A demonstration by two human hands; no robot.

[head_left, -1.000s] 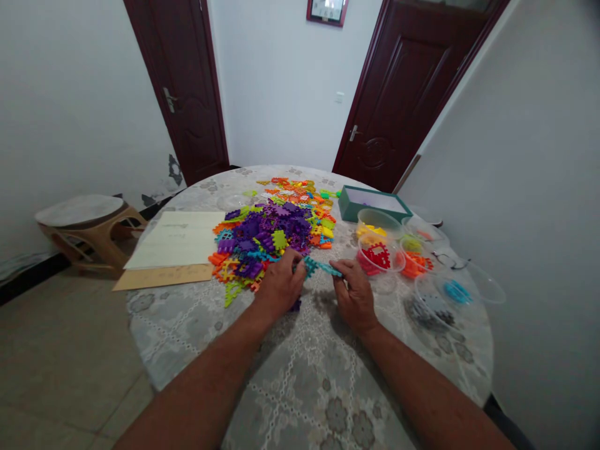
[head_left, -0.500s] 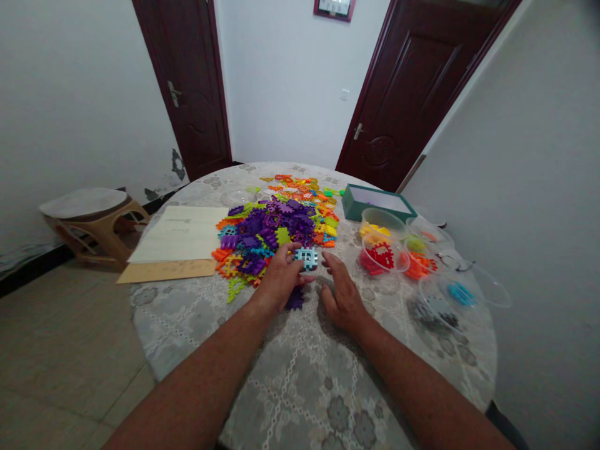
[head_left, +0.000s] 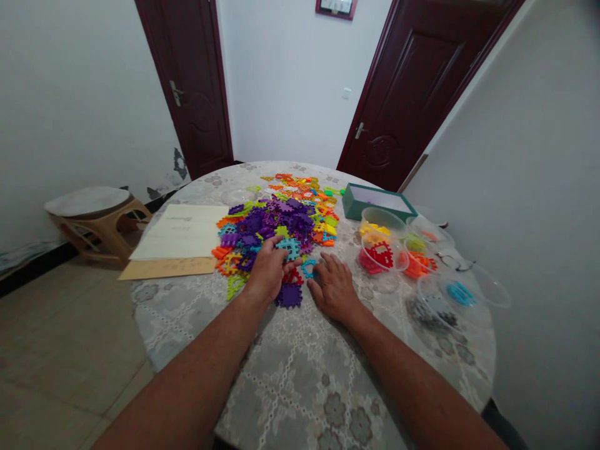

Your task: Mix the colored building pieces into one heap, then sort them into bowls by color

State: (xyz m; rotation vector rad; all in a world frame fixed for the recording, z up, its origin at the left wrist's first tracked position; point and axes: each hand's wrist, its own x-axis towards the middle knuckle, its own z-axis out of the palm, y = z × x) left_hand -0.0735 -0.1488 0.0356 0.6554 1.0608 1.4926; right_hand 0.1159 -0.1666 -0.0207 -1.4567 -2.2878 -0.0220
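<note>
My left hand [head_left: 269, 272] is closed on a light blue toothed building block [head_left: 289, 249] at the near edge of the pile. My right hand [head_left: 334, 287] is low over the tablecloth, fingers apart, with its index finger at the edge of a small blue frame-shaped piece [head_left: 308, 269]. Between the hands, a red piece [head_left: 294, 276] is partly hidden by my left fingers. Just below it lies a purple toothed square [head_left: 289, 295]. The mixed pile of mostly purple interlocking pieces [head_left: 281, 215] spreads behind my left hand.
At right stand clear tubs of sorted pieces: a red one [head_left: 379, 255], an orange one [head_left: 419, 265] and a grey one [head_left: 431, 311]. A green box [head_left: 375, 201] is behind them. Paper sheets [head_left: 180, 231] lie at left, beyond them a stool [head_left: 94, 219].
My left hand has moved left and back toward the pile with the light blue block. My right hand has shifted slightly left, beside the blue frame-shaped piece. The red piece is now visible.
</note>
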